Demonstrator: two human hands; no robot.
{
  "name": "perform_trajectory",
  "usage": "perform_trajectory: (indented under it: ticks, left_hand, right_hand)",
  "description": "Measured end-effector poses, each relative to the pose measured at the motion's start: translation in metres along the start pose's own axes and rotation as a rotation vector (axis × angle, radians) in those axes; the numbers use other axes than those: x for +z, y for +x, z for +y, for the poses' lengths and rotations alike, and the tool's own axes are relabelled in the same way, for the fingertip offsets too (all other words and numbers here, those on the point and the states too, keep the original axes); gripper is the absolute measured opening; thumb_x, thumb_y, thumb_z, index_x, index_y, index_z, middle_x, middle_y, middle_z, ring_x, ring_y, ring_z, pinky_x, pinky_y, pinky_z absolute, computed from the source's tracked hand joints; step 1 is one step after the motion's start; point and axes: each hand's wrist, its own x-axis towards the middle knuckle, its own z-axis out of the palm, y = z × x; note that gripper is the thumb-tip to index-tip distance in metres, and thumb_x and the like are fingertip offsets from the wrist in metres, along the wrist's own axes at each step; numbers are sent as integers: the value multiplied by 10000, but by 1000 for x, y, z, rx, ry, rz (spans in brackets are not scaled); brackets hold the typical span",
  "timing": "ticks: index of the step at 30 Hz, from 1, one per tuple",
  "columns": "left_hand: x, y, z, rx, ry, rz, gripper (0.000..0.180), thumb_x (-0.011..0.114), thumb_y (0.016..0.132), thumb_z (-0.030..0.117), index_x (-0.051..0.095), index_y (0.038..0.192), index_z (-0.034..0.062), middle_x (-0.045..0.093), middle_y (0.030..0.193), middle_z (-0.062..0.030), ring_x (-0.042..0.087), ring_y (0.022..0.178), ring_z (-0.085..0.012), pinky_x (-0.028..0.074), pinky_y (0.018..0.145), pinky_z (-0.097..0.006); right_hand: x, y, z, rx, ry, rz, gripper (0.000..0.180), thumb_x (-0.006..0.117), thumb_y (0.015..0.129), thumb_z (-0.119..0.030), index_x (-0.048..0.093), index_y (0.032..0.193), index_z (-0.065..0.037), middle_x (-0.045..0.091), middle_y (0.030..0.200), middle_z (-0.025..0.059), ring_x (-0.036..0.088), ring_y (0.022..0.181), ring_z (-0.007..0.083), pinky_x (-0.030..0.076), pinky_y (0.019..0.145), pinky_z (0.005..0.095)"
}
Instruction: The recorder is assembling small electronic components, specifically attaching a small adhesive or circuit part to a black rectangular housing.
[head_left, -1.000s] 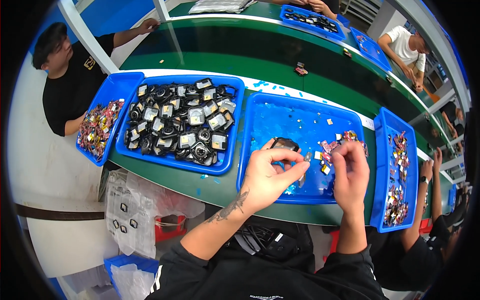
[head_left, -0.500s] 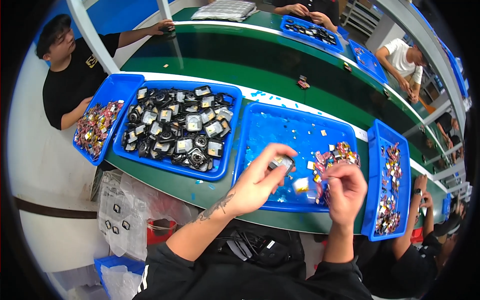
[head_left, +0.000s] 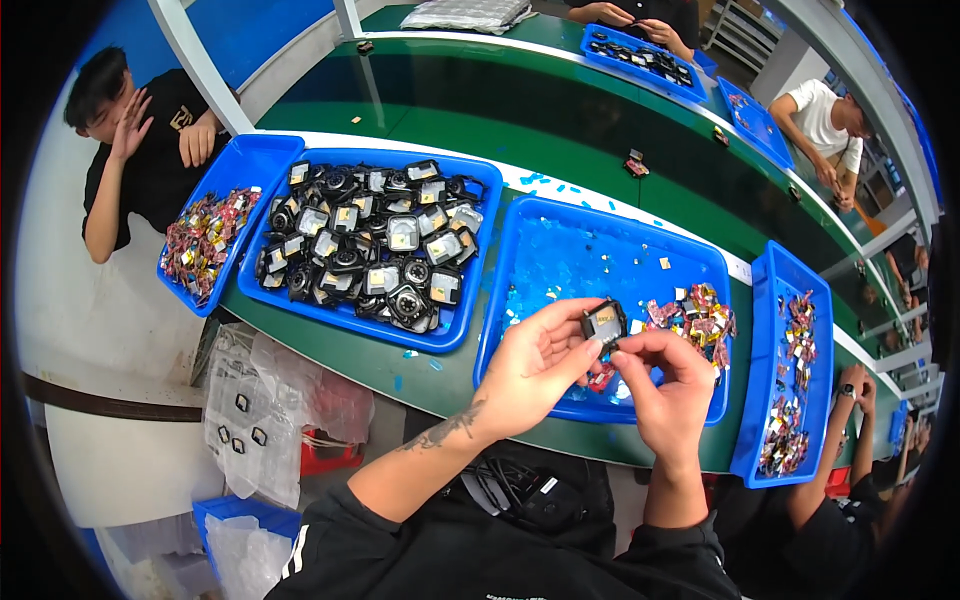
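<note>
My left hand (head_left: 545, 365) holds a black square smartwatch case (head_left: 604, 322) between thumb and fingers, its pale grey inner face with a tan patch turned up. The thumb and forefinger of my right hand (head_left: 668, 385) pinch at the lower edge of that case; whether a small part is between them cannot be made out. Both hands are over a blue tray (head_left: 520, 262) with blue film scraps. Beside the case, inside this tray, lies a heap of small pink, yellow and white parts (head_left: 706, 318), partly hidden by my right hand.
Left of this stands a blue tray (head_left: 478, 300) full of similar watch cases (head_left: 385, 280). Narrow blue bins with small parts stand at far left (head_left: 172, 270) and right (head_left: 742, 440). A green conveyor belt (head_left: 480, 110) runs behind. Other people sit around the line.
My right hand has come left to meet the watch case, which my left hand has moved slightly right. A white and yellow piece beside the right hand has left its place.
</note>
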Motion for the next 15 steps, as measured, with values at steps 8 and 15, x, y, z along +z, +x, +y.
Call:
perform_trajectory:
  ticks: [8,15]
  left_hand:
    - [-1,-9,-7,48,24,-35,411,517,966,21,450,1366,-46,602,1210,-108,577,1063,-116,463,912,-261]
    - [1,-11,-13,75,6,-27,414,499,965,-2,431,1366,-79,572,1276,-142,548,1172,-161,433,1009,-292]
  right_hand:
    - [1,2,-13,-20,-72,59,108,735,757,12,688,853,-6,656,733,49,520,586,93,408,537,229]
    - [6,7,-20,-35,-145,16,94,733,755,17,688,831,-16,669,734,53,527,563,106,408,508,242]
